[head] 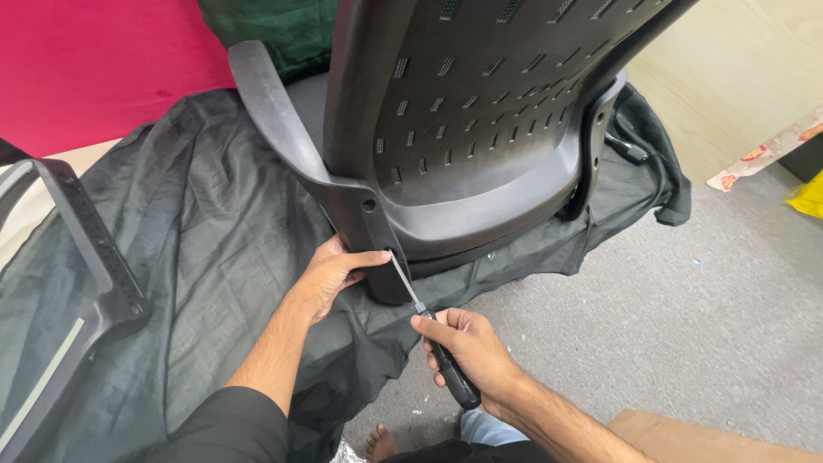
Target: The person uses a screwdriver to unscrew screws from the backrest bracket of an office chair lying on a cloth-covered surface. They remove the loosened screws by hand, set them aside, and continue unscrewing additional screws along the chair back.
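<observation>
A black office chair (480,129) lies tipped on a dark cloth (206,223), its perforated plastic back facing me. My left hand (333,273) rests against the lower end of the chair's armrest bracket (364,214), thumb pointing at a hole there. My right hand (467,347) grips the black handle of a screwdriver (429,330). Its metal shaft angles up and left, with the tip at the bracket beside my left thumb.
A second black chair part (81,249) lies on the cloth at the left. Grey carpet (686,326) covers the floor to the right. A pink cushion (86,60) sits at the back left, a wooden panel (737,77) at the back right, and my bare foot (381,444) below.
</observation>
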